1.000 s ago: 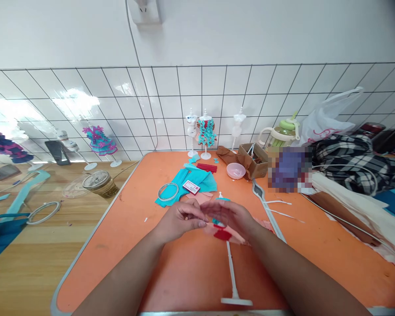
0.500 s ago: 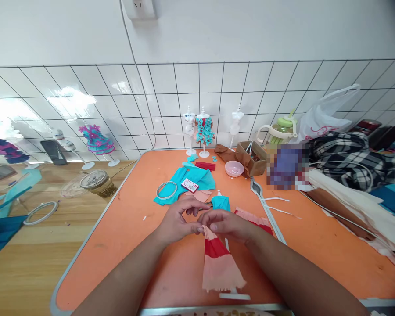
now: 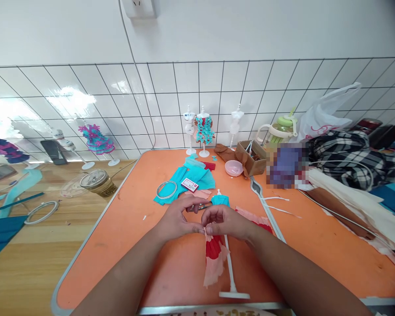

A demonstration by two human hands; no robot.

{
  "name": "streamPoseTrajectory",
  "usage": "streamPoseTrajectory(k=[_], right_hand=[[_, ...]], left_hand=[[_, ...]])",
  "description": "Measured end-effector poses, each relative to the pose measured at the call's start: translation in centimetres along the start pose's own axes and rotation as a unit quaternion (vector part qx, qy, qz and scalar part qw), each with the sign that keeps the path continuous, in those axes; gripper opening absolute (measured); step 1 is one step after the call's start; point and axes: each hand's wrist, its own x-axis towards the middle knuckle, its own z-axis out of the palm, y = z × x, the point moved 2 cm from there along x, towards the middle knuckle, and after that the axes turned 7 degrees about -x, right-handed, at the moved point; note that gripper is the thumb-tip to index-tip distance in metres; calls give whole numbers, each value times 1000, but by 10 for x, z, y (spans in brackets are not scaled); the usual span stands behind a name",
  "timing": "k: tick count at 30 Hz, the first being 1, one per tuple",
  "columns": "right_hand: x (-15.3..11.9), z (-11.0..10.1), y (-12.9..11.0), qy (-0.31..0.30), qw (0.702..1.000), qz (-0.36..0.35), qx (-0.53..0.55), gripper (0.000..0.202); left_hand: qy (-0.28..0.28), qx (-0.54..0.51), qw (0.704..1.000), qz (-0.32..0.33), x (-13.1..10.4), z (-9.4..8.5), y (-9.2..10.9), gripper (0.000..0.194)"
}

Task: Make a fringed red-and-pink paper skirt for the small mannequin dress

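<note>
Pink-and-red fabric (image 3: 213, 248) hangs gathered below both hands, its top edge pinched between the fingertips. My left hand (image 3: 183, 219) holds it from the left, thumb and forefinger together. From the right, my right hand (image 3: 222, 223) pinches the same edge. A dark-handled metal tool, perhaps small scissors (image 3: 202, 206), shows by the left fingers; whether they hold it is unclear. Just behind the right hand is a small mannequin in a turquoise top (image 3: 220, 200), lying with its white stand (image 3: 231, 272) toward me. More pink-and-red fabric (image 3: 254, 218) is beside the right wrist.
Turquoise cloth (image 3: 200, 176), an embroidery hoop (image 3: 166, 190) and a small card box (image 3: 189, 185) lie ahead. Behind are dressed mannequins (image 3: 204, 131), a pink bowl (image 3: 234, 168) and a cardboard box (image 3: 255, 162). A lidded cup (image 3: 98, 183) stands left.
The hanging fabric has bunched and swung left, uncovering the mannequin's stand. My right hand has shifted slightly. At far left, the blue cloth has dropped and a fingertip has left view.
</note>
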Motion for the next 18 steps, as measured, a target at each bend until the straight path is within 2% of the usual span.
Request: streamPoseTrajectory(k=[4, 11, 13, 18], right_hand=[[0, 0, -1, 18, 999, -32, -38, 26], [-5, 0, -11, 83, 983, -80, -144, 20], [-5, 0, -11, 79, 984, -70, -143, 21], [-2, -1, -2, 32, 998, -9, -54, 25]], left_hand=[[-5, -12, 1000, -7, 1, -2, 0, 72], [13, -11, 997, -70, 2, -3, -2, 77], [19, -6, 997, -77, 2, -4, -2, 76], [9, 0, 999, -53, 1, -2, -4, 78]])
